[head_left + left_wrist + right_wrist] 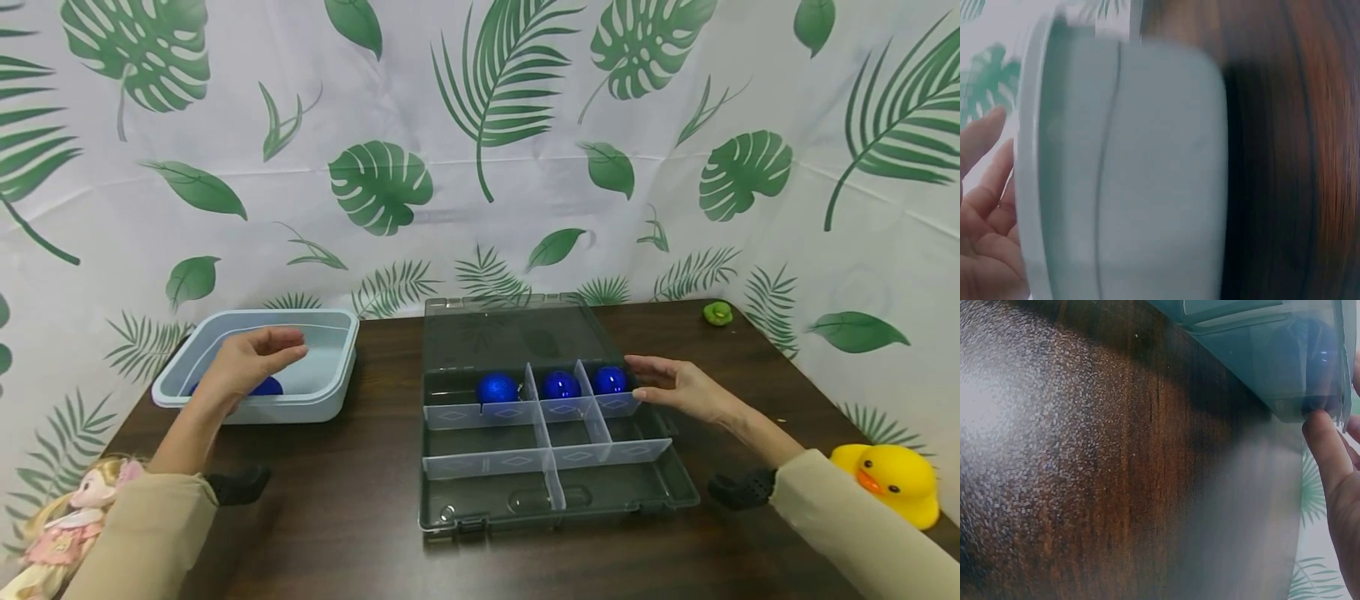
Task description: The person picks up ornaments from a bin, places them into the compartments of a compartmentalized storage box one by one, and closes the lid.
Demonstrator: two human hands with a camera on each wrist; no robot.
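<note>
My left hand [251, 362] hovers over the pale blue tub [315, 410], fingers loosely bent with nothing between them. Blue baubles, partly hidden by the wrist, lie in the tub; one blue bauble [267, 387] shows beside it. A grey see-through compartment box [495, 518] stands open, its lid [510, 333] laid back. Along its back row sit a glittery blue bauble [498, 388], a shiny blue bauble [561, 386] and another blue bauble [610, 380] at the right end. My right hand [686, 392] is at that back right corner, thumb [1325, 447] against the outer wall.
Clear dividers [487, 462] split the box into rows. A yellow rubber duck [892, 483] is by the right sleeve, a doll [71, 525] by the left. A small green toy [717, 313] stands at the back right. Leaf-print cloth [480, 167] hangs behind the dark wooden table [360, 508].
</note>
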